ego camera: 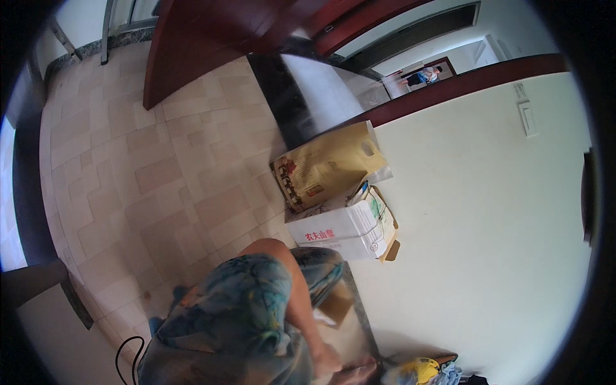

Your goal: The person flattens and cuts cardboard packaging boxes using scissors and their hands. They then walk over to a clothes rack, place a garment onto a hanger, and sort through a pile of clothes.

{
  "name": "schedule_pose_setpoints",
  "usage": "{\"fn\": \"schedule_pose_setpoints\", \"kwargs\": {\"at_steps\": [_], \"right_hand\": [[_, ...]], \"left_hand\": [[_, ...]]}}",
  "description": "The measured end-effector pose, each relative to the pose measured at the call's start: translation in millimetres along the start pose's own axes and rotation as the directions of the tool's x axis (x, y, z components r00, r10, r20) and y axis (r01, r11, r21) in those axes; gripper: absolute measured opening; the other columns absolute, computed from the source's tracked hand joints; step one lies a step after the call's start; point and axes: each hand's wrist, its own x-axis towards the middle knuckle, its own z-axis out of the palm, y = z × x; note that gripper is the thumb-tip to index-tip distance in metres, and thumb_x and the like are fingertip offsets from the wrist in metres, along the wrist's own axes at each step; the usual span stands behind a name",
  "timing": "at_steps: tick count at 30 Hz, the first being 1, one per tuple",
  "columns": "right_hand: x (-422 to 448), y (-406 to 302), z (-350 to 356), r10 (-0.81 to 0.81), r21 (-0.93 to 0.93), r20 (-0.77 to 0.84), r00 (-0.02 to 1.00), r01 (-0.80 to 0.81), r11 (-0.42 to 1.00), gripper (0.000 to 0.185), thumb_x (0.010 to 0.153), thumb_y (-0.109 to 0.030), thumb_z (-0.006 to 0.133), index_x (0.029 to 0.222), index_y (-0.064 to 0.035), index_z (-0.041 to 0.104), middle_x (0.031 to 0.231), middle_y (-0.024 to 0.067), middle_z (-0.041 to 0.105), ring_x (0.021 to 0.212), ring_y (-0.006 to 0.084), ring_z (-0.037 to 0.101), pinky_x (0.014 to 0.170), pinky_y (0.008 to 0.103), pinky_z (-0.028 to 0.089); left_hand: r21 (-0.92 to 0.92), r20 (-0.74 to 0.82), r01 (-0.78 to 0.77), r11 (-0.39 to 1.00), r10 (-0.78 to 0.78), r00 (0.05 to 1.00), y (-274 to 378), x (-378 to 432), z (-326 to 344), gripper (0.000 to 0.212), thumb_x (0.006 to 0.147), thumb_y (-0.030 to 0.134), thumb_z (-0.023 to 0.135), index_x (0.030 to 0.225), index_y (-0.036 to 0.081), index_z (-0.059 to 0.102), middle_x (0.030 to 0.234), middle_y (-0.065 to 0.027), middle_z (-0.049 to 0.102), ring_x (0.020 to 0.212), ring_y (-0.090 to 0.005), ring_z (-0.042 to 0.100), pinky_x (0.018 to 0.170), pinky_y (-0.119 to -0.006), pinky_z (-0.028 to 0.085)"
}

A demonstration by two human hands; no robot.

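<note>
One bare arm crosses the patterned clothing (240,298) at the lower middle, ending in a blurred hand (327,361) near the bottom edge; I take it for my right hand, low by the wall. It touches or lies beside a reddish-brown item (356,373); the blur hides whether the fingers grip it. My left hand is out of view. Above the hand, a small brown cardboard piece (338,305) lies on the floor beside the knee. A white cardboard box (332,231) tied with cord holds papers or flattened card, next to a gold-brown paper bag (332,168).
A dark red door (192,48) stands open over the tiled floor (159,178), by a black threshold (284,101). The white wall (462,192) runs along the right. Yellow and blue cloth-like items (423,370) lie at the bottom. Another person (426,76) appears far off.
</note>
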Motion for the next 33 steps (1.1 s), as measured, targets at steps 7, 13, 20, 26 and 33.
{"fn": "schedule_pose_setpoints", "kwargs": {"at_steps": [7, 13, 20, 26, 33], "right_hand": [[-13, 7, -7, 0.062, 0.067, 0.012, 0.998, -0.063, 0.996, 0.042, 0.087, -0.034, 0.053, 0.112, -0.0023, 0.042, 0.09, 0.0026, 0.041, 0.076, 0.011, 0.041, 0.065, 0.0243, 0.036], [-18, 28, -30, 0.15, 0.263, 0.016, 0.989, -0.149, 0.953, 0.036, 0.087, -0.029, 0.055, 0.109, -0.0028, 0.043, 0.084, -0.0011, 0.04, 0.072, 0.0074, 0.038, 0.062, 0.0208, 0.033], [-4, 56, -42, 0.324, 0.269, -0.154, 0.933, -0.276, 0.923, 0.021, 0.086, -0.023, 0.058, 0.091, -0.0053, 0.049, 0.076, -0.0046, 0.04, 0.069, 0.0082, 0.038, 0.062, 0.0222, 0.033], [33, 88, -102, 0.299, -0.06, -0.511, 0.806, -0.38, 0.923, 0.037, 0.079, -0.036, 0.069, 0.082, -0.0024, 0.054, 0.07, 0.0017, 0.047, 0.067, 0.0144, 0.043, 0.062, 0.0289, 0.038], [20, 113, -116, 0.501, 0.08, -0.629, 0.595, -0.591, 0.803, 0.057, 0.074, -0.051, 0.069, 0.084, 0.0033, 0.056, 0.076, 0.0088, 0.055, 0.069, 0.0188, 0.051, 0.066, 0.0327, 0.043]], "left_hand": [[-0.011, 0.05, 0.091, 0.996, -0.09, 0.995, 33, -32, -34, 0.031, 0.076, 0.031, 0.061, 0.08, 0.001, 0.066, 0.073, -0.0199, 0.064, 0.07, -0.0321, 0.063, 0.062, -0.045, 0.048], [-0.127, 0.05, 0.146, 0.981, -0.141, 0.989, 43, -36, -45, 0.021, 0.071, 0.022, 0.059, 0.073, 0.002, 0.065, 0.073, -0.0203, 0.064, 0.068, -0.0364, 0.064, 0.064, -0.046, 0.05], [0.083, -0.174, -0.107, 0.991, 0.12, 0.977, 46, -18, -69, 0.016, 0.071, 0.012, 0.056, 0.084, 0.001, 0.056, 0.082, -0.0176, 0.059, 0.083, -0.0328, 0.058, 0.077, -0.043, 0.045], [0.137, -0.247, -0.041, 0.99, 0.074, 0.966, 32, 24, -108, 0.015, 0.079, 0.006, 0.059, 0.09, 0.002, 0.051, 0.084, -0.0175, 0.055, 0.081, -0.0353, 0.055, 0.074, -0.043, 0.043], [0.28, -0.25, -0.146, 0.949, 0.219, 0.943, 14, 35, -113, 0.011, 0.08, 0.005, 0.061, 0.087, 0.002, 0.053, 0.08, -0.0119, 0.056, 0.074, -0.0267, 0.056, 0.067, -0.035, 0.045]]}}
